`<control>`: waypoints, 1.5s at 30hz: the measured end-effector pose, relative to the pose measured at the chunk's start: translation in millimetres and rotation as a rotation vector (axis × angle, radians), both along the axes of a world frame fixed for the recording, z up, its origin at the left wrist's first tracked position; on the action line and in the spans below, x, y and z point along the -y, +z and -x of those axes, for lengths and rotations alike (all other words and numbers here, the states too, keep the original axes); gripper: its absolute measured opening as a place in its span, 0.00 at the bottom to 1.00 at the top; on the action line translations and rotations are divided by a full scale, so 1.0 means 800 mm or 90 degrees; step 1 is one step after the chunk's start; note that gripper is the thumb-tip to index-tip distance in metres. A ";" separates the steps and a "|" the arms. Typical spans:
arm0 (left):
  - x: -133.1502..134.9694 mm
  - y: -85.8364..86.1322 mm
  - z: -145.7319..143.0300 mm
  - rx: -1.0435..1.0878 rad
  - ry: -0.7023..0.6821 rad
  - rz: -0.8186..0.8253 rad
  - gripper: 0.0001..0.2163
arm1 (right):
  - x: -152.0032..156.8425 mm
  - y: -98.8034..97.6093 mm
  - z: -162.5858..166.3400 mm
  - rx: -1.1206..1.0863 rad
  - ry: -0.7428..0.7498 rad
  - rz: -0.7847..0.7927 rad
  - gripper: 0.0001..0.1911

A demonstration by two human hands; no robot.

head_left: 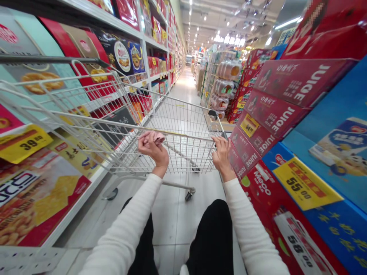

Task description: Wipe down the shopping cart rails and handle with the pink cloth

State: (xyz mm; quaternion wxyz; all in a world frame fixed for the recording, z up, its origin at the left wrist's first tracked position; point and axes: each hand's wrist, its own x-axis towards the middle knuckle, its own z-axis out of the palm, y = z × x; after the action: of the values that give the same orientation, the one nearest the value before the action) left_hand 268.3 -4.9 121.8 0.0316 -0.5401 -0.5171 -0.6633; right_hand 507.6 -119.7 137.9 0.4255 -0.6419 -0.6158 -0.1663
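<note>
A wire shopping cart (183, 114) stands in front of me in a store aisle, its basket showing nothing inside. My left hand (151, 147) is closed on the left part of the cart's handle bar (189, 138), with a small pink cloth (153, 136) bunched under the fingers. At the bar's right end, my right hand (220, 152) is wrapped round it. Both arms wear white sleeves.
Shelves of boxed biscuits (43, 160) with yellow price tags line the left. Stacked red juice cartons (275, 110) and blue boxes (329, 152) crowd close on the right, touching the cart's side. The tiled aisle (183, 84) runs far ahead past a stack of bottled drinks (223, 88).
</note>
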 end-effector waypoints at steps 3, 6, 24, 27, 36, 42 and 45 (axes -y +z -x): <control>0.026 -0.017 -0.051 -0.070 -0.031 -0.009 0.17 | -0.006 -0.004 0.016 -0.048 -0.008 -0.024 0.31; 0.055 -0.047 -0.107 -0.212 -0.125 -0.020 0.15 | -0.007 -0.006 0.023 -0.048 0.006 -0.029 0.34; 0.051 -0.085 -0.067 -0.226 -0.083 -0.050 0.14 | 0.005 -0.020 0.065 -0.073 -0.049 -0.077 0.43; 0.065 -0.112 -0.064 -0.306 -0.184 0.009 0.16 | 0.009 -0.018 0.063 -0.067 -0.035 -0.065 0.43; 0.036 -0.066 -0.025 -0.217 -0.090 0.024 0.16 | 0.011 -0.019 0.079 -0.060 -0.075 -0.095 0.41; 0.059 -0.134 -0.006 -0.386 -0.235 0.064 0.18 | 0.018 -0.027 0.084 -0.042 -0.078 -0.075 0.46; 0.058 -0.130 0.008 -0.403 -0.229 0.044 0.17 | 0.025 -0.049 0.089 -0.011 -0.057 -0.081 0.43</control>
State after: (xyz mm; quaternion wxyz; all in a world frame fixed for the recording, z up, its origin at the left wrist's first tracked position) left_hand 261.9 -50.9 18.2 0.0548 -0.8018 -0.4002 -0.4404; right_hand 436.4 -139.7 98.6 0.4627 -0.6420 -0.5709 -0.2184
